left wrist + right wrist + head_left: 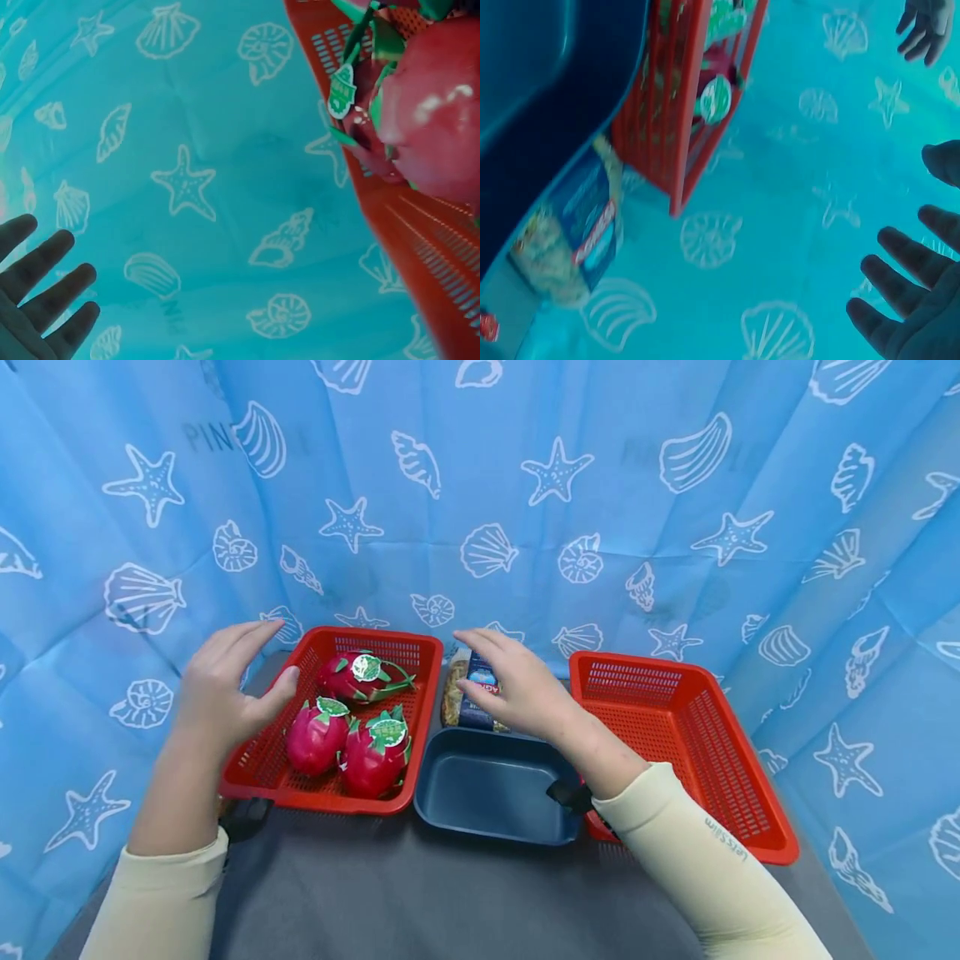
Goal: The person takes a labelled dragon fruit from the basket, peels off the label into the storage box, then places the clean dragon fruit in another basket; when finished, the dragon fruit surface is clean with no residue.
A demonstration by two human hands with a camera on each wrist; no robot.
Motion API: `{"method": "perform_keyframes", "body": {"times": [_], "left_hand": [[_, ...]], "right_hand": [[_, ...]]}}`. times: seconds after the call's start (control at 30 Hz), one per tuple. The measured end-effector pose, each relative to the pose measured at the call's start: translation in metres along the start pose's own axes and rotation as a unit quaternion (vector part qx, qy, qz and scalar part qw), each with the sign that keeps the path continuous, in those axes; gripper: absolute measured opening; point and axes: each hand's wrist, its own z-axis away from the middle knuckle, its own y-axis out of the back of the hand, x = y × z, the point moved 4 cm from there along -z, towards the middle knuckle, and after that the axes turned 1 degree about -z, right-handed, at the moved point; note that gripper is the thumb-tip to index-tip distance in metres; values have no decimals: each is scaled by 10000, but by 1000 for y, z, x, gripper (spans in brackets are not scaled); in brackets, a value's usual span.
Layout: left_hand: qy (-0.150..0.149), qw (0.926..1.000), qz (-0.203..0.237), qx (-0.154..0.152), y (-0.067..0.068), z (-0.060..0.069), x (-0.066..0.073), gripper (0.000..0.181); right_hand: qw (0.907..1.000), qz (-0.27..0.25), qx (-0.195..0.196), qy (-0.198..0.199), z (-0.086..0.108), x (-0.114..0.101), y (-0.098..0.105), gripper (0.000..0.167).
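Note:
My left hand (228,689) hovers over the left edge of a red plastic basket (330,804), thumb apart from the fingers and holding nothing. Inside that basket lie three dragon fruits, one at the back (348,678), one at the front left (311,747) and one at the front right (372,768), each with a green-and-white sticker. My right hand (517,685), also holding nothing, is raised above a dark blue tray (487,793) and in front of a clear-and-blue food packet (453,693). In the left wrist view the fingers (56,281) are spread.
A second red basket (720,760) stands at the right, partly hidden by my right forearm. Behind everything hangs a blue curtain (495,485) with white shells and starfish. The grey table (450,902) extends in front of the containers.

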Motion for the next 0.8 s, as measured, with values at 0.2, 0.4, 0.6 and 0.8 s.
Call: {"method": "perform_keyframes", "body": {"times": [0.2,0.4,0.6,0.8], "left_hand": [[336,9991,82,262,12,32,-3,62],[714,9967,256,297,16,63,-11,59],[1322,9902,425,161,11,94,-27,62],[2247,9737,364,-43,6,118,-43,62]], "right_hand": [[9973,-359,-613,189,-4,-14,-26,64],[9879,-961,-1211,-96,-4,-16,-60,61],[9654,-2096,-1505,-368,-6,-15,-99,60],[9502,-2568,-1696,-500,-10,-14,-127,53]]}}
